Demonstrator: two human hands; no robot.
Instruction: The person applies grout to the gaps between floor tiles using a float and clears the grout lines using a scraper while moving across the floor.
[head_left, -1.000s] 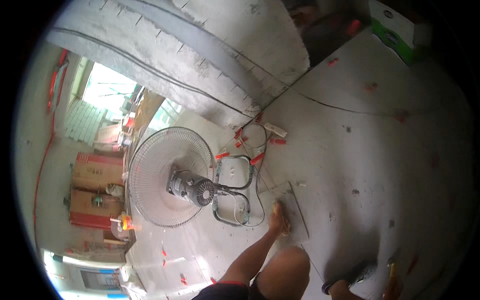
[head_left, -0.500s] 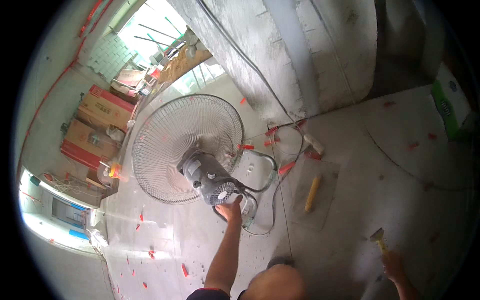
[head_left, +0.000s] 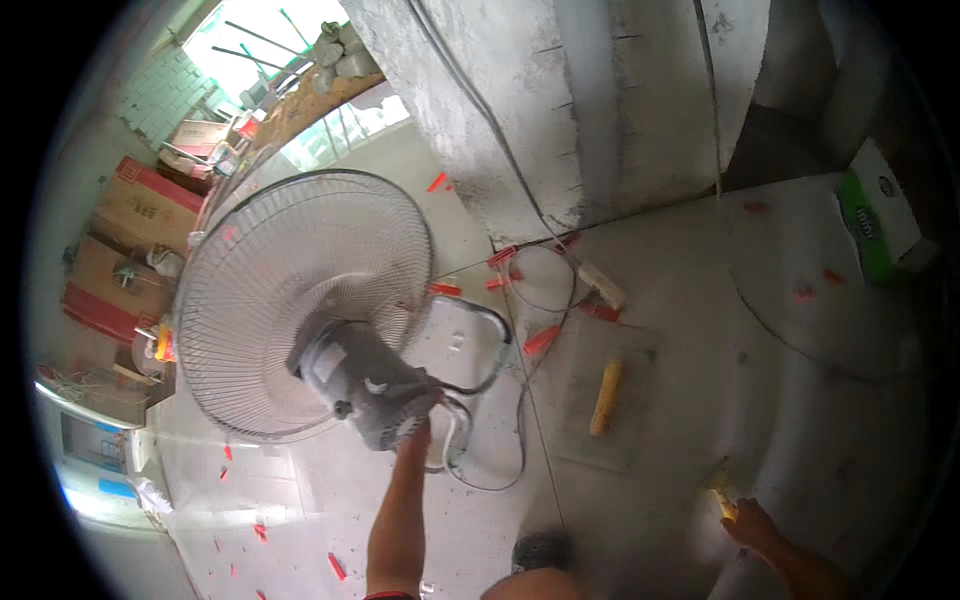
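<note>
A large grey floor fan, with a round wire cage and a dusty motor housing, stands on a bent tube stand at left of centre. My left hand grips the back of its motor housing, though the fingers are partly hidden. At lower right, my right hand is closed round a yellow-handled scraper. The scraper's flat head points away from me, close above the floor, and is blurred. My shoe and knee show between the two arms.
A yellow bar-shaped piece lies on a clear sheet beside the fan. Red wedges are scattered over the tiles. A cable loops by the fan stand below a rough pillar. Cartons line the left; a green-white box sits far right.
The fan has shifted left in the view and its housing sits at a slightly different angle, my left hand still on it. My right hand with the scraper has come left; the view itself has shifted too.
</note>
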